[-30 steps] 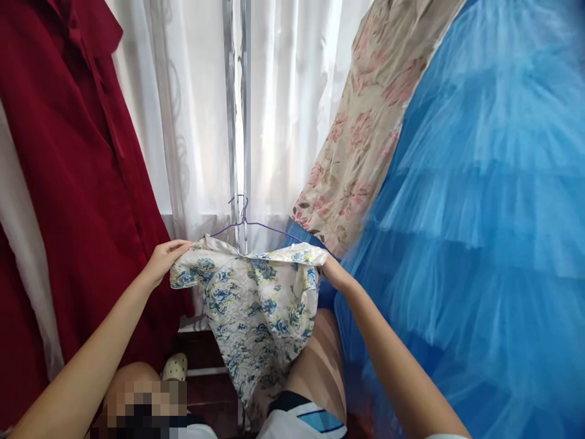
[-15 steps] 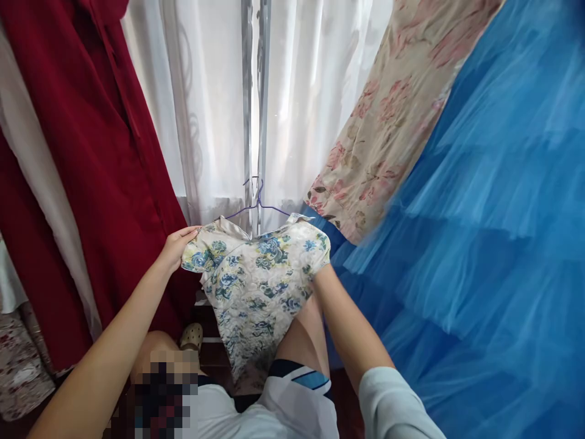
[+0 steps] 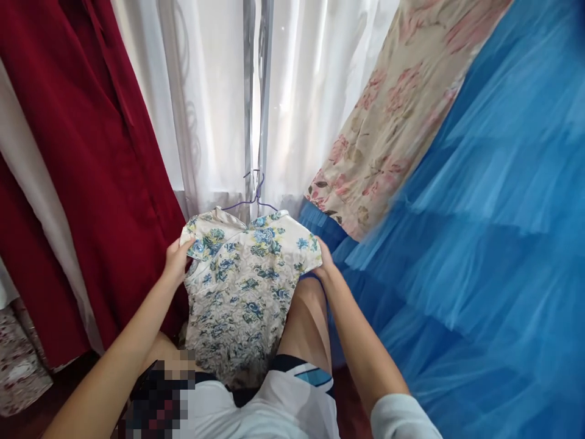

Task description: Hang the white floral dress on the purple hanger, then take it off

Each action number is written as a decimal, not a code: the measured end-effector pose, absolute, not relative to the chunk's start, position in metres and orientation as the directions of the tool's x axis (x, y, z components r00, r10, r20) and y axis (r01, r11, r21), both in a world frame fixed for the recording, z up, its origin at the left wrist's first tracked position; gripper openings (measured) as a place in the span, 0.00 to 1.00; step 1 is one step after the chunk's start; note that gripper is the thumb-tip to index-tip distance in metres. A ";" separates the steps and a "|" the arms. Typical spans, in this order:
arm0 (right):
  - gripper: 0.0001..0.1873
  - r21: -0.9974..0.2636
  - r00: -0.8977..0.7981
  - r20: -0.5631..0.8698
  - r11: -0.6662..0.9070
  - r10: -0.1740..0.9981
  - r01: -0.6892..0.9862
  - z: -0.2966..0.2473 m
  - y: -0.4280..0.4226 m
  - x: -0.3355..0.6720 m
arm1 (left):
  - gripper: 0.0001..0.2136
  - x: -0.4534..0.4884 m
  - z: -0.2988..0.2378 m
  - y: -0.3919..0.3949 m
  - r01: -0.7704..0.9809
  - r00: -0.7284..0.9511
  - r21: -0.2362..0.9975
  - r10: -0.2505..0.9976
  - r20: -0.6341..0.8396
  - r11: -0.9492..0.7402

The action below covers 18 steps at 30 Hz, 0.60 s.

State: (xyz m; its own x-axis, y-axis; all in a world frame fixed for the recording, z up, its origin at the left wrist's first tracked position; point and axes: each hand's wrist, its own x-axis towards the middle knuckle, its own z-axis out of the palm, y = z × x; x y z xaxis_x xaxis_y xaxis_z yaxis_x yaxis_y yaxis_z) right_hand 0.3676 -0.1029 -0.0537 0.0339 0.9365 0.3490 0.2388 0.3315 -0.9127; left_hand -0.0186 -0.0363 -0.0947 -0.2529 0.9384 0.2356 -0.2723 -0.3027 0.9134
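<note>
Short-sleeved blue-floral dress [image 3: 247, 286] is spread on purple hanger [image 3: 258, 198], over the lap, before white curtains [image 3: 214, 103]. One sleeve edge is pinched between thumb and fingers of left hand [image 3: 177, 261]. Opposite sleeve edge is touched by right hand [image 3: 325, 258]; its fingers are mostly hidden by cloth, pinch cannot be told. Blue tiered tulle skirt [image 3: 479, 256] is seen at right.

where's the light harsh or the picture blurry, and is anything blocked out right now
Head view: light glows through the white curtain, nearly washing out some folds; head view, right side: the blue tiered garment looks soft and smeary, while the floral top reads clearer; head view, lower left: blocky pixels hide a patch.
</note>
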 end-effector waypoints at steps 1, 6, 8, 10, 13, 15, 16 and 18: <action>0.23 -0.933 0.013 0.312 0.304 0.950 0.192 -0.046 -0.103 0.372 | 0.19 -0.010 -0.099 -0.036 -0.290 -0.274 0.903 0.931 0.240 -0.317; 0.18 -0.983 -0.138 0.183 0.182 0.973 -0.019 -0.007 -0.120 0.374 | 0.20 0.018 -0.100 -0.036 -0.208 -0.329 0.875 0.874 0.358 -0.437; 0.16 -0.971 -0.123 0.237 0.235 0.964 -0.030 0.003 -0.127 0.366 | 0.21 0.022 -0.094 -0.041 -0.122 -0.327 0.853 0.832 0.448 -0.507; 0.15 -0.952 -0.060 0.306 0.304 0.950 -0.041 0.009 -0.131 0.358 | 0.23 0.022 -0.086 -0.049 -0.030 -0.312 0.809 0.775 0.550 -0.587; 0.15 -0.926 0.051 0.373 0.375 0.927 -0.050 0.015 -0.130 0.351 | 0.29 0.019 -0.074 -0.063 0.184 -0.329 0.719 0.647 0.688 -0.671; 0.15 -0.914 0.109 0.394 0.402 0.912 -0.054 0.018 -0.128 0.347 | 0.35 0.017 -0.063 -0.075 0.363 -0.347 0.634 0.533 0.772 -0.682; 0.15 -0.908 0.132 0.404 0.414 0.905 -0.063 0.020 -0.129 0.346 | 0.38 0.016 -0.057 -0.081 0.445 -0.337 0.582 0.475 0.813 -0.680; 0.15 -0.894 0.151 0.421 0.437 0.895 -0.099 0.021 -0.137 0.344 | 0.43 0.018 -0.042 -0.094 0.573 -0.258 0.468 0.394 0.882 -0.673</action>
